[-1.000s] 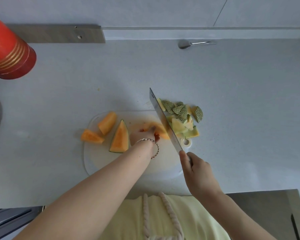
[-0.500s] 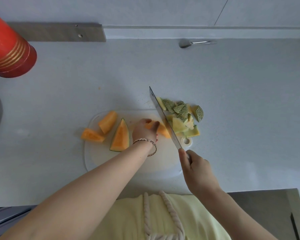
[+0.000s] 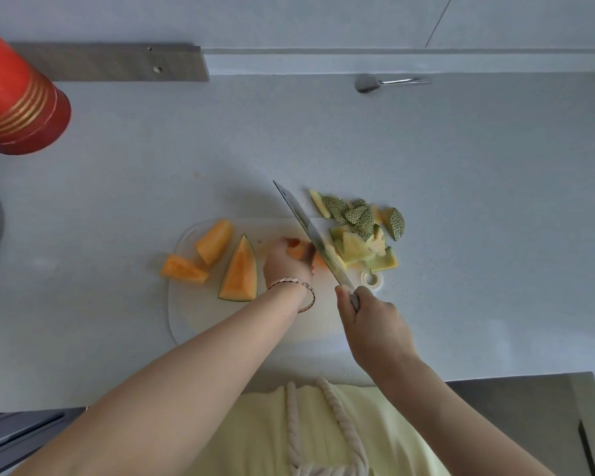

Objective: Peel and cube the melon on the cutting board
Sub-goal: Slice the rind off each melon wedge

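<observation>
From my remote seat I have my left hand (image 3: 287, 261) curled down over a small orange melon piece (image 3: 298, 251) near the middle of the cutting board (image 3: 193, 314), fingertips tucked round it and pinning it flat; my right hand (image 3: 368, 317) is wrapped tight round the handle of the knife (image 3: 310, 231), whose blade runs far-left across the board and sits just beside those left fingertips, touching or nearly touching the piece; I judge this to be a cubing cut, with the job roughly halfway, since an unpeeled wedge (image 3: 239, 269) stands just left of my left hand, one peeled chunk (image 3: 214, 241) lies beyond it, and another peeled chunk (image 3: 182, 269) lies across the board's left edge, partly on the counter; the rind pile (image 3: 361, 228) is heaped at the board's far-right corner, right against the other face of the blade. The worry is the narrow gap between steel and fingers; wet melon is slick, so the piece could skate under my hold as the blade bites and bring a fingertip into the edge; I cannot tell how much of the piece sticks out past my knuckles, as the hand hides it; the crowding rind could also nudge the blade off line or get mixed into the cut flesh; the chunk on the left edge could slide off onto the counter if the board shifts.
</observation>
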